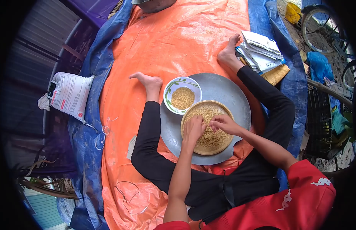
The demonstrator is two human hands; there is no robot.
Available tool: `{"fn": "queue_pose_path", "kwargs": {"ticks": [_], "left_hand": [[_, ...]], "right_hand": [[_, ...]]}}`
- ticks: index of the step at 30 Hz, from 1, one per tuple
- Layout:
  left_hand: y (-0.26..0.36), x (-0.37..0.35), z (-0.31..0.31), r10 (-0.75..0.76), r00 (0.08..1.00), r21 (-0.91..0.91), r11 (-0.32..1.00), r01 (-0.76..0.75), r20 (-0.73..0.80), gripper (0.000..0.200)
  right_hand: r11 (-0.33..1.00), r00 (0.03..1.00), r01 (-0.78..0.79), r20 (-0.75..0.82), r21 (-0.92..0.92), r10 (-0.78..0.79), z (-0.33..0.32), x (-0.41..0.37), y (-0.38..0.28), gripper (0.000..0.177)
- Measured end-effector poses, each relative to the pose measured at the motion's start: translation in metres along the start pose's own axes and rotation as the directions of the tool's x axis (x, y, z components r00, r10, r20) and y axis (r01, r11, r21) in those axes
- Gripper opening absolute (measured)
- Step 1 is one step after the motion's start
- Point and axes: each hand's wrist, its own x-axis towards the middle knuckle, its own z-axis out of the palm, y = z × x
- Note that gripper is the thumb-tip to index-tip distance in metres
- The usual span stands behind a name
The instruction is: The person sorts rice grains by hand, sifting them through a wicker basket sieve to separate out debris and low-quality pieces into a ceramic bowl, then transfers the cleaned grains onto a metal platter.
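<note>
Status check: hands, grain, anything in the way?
Left hand and right hand close together over the round tray. Grain spread in the tray, more in the patterned bowl. Nothing visibly in the way.

Spread across the centre: orange tarpaulin (166, 42), flanked by blue tarpaulin (96, 73). At the upper edge, partly cropped: metal pot (155, 7). At left: white printed sack (73, 96), with white string (105, 131) to its lower right. Upper right: stack of folded white sacks (258, 51) over yellow-brown packet (277, 75). Far right, top to bottom: yellow bucket (293, 13) beside spoked bicycle wheel (322, 29), blue plastic bag (320, 66), black crate (318, 117).
</note>
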Motion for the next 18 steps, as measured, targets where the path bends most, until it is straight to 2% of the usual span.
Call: {"fn": "queue_pose_path", "kwargs": {"ticks": [3, 6, 9, 12, 15, 18], "left_hand": [[0.002, -0.004, 0.008, 0.066, 0.996, 0.062, 0.996, -0.062, -0.054, 0.022], [-0.001, -0.001, 0.015, 0.056, 0.998, 0.106, 0.993, -0.054, -0.018, 0.016], [-0.009, 0.001, 0.018, -0.013, 0.999, 0.042, 0.999, 0.011, 0.048, 0.013], [-0.022, 0.001, 0.022, -0.013, 1.0, 0.004, 1.0, 0.013, 0.019, 0.011], [-0.015, -0.003, 0.015, -0.023, 1.0, 0.045, 0.999, 0.023, -0.012, 0.012], [-0.001, -0.006, 0.006, 0.03, 0.999, 0.044, 0.999, -0.029, -0.026, 0.012]], "right_hand": [[0.998, 1.0, 0.013, -0.001, -0.067, -0.013, -0.003, -0.002, 0.004, 0.026], [0.987, 1.0, 0.005, -0.013, -0.161, -0.008, -0.007, -0.008, 0.0, 0.023], [0.969, 1.0, 0.01, -0.022, -0.249, -0.016, -0.008, -0.005, 0.0, 0.023], [0.948, 0.999, 0.051, 0.0, -0.315, -0.053, -0.006, -0.002, 0.004, 0.023], [0.933, 0.997, 0.077, -0.002, -0.35, -0.083, -0.002, -0.004, 0.005, 0.024], [0.924, 0.996, 0.081, -0.004, -0.373, -0.089, 0.001, -0.006, 0.003, 0.025]]}}
